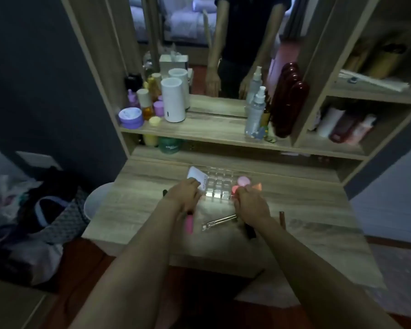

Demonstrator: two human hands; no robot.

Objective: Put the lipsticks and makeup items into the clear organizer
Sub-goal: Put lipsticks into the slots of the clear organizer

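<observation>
- Where the wooden tabletop [138, 217] meets the shelf unit, the clear organizer [217, 186] sits near the far edge, about midway along it, its grid of compartments showing nothing inside.
- The left hand [184, 194] rests at the organizer's left side, fingers curled down against the tabletop beside a white card or packet [196, 175] with dark lettering; whether it grips anything cannot be told.
- The right hand [250, 201] is at the organizer's right side, fingers pinched together on a small glowing red-pink item [234, 189], too blurred to identify.
- A round pink compact [243, 181] lies just beyond the right hand, touching or nearly touching the organizer's right edge, with an orange-pink item [258, 186] beside it.
- A pink lipstick tube [189, 223] lies under the left wrist, toward the near edge.
- A metal eyelash curler [220, 222] lies between the two forearms, near the middle of the tabletop.
- A dark tube [250, 231] is partly hidden by the right forearm; a slim brown pencil [282, 218] lies to its right.
- Bottles and jars crowd the shelf [211, 132] above, in front of the mirror [199, 43].
</observation>
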